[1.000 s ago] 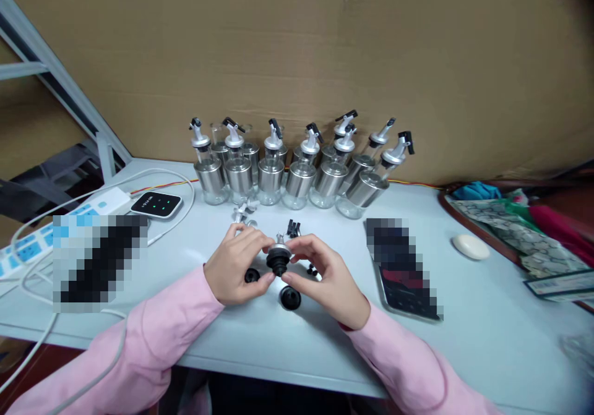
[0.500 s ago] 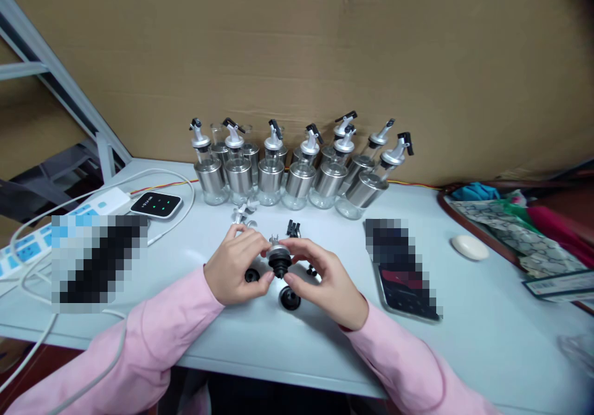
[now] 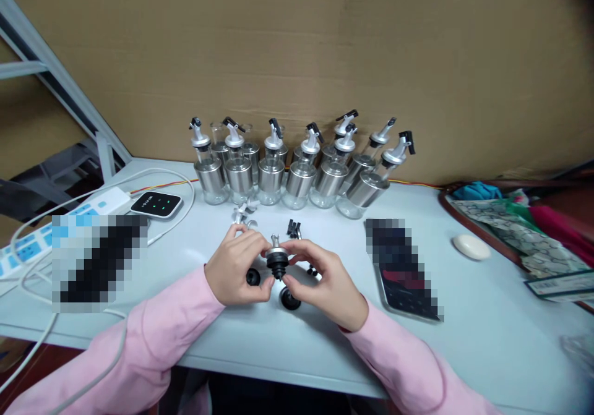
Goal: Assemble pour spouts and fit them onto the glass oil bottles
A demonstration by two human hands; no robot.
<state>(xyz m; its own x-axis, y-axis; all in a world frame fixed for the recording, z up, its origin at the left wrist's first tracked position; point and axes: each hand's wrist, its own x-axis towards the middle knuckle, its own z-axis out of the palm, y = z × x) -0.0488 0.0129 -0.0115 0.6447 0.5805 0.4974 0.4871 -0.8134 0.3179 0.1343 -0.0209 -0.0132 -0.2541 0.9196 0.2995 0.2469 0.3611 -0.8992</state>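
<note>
One desk [image 3: 278, 337] spread across the lower frame; on it, just above the centre, stood a group of bottles [image 3: 239, 179], glass with steel sleeves. The front row all wore silver spouts [image 3: 273, 140] with black tips, while at least two behind had bare necks. You could make out no liquid through the glass, and the sleeves hid the middles. Your left hand [image 3: 239, 265] and right hand [image 3: 323, 279] met below the centre of the frame, fingers drawn in narrowly on opposite sides of a pourer [image 3: 277, 261]. Its silver end pointed up, its ribbed black stopper down; whether both thumbs touched it, you could not tell. The step looked like seating the stopper on the silver end; the next move seemed to call for even pressure. Silver pieces [image 3: 244, 209] lay by your left fingertips, two black discs [image 3: 291, 300] near your thumbs, black levers [image 3: 294, 228] beyond the pourer, and tiny black bits [image 3: 313, 271] beside your right hand.
</note>
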